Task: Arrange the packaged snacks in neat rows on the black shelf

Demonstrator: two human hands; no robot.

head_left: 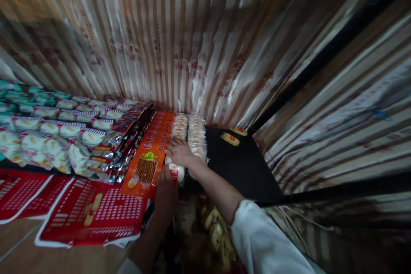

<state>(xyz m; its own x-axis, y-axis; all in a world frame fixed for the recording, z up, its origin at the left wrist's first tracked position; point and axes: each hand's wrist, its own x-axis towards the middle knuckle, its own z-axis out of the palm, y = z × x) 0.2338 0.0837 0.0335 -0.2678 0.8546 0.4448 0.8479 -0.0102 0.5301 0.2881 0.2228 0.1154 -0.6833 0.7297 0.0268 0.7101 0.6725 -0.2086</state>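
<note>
My right hand [180, 152] reaches over a row of white wrapped snack packets [180, 124], its fingers stretched out leftward across them. At the near end of that row, my left hand [166, 188] has its fingers extended beside the closest packet [176, 173], which carries a red label. Left of both hands lies a large orange snack bag [150, 150], its near end close to my left fingers. A second row of clear-wrapped pale packets [196, 135] runs along the right side, partly behind my right wrist. The undersides of both hands are hidden.
Dark foil snack bags [122, 150] and many white packets [48, 126] fill the left of the display. Red shopping baskets [96, 209] stand in front. Two yellow packets [230, 138] lie on the black surface [237, 169]. A striped sheet [192, 43] hangs behind; a dark pole [308, 66] slants rightward.
</note>
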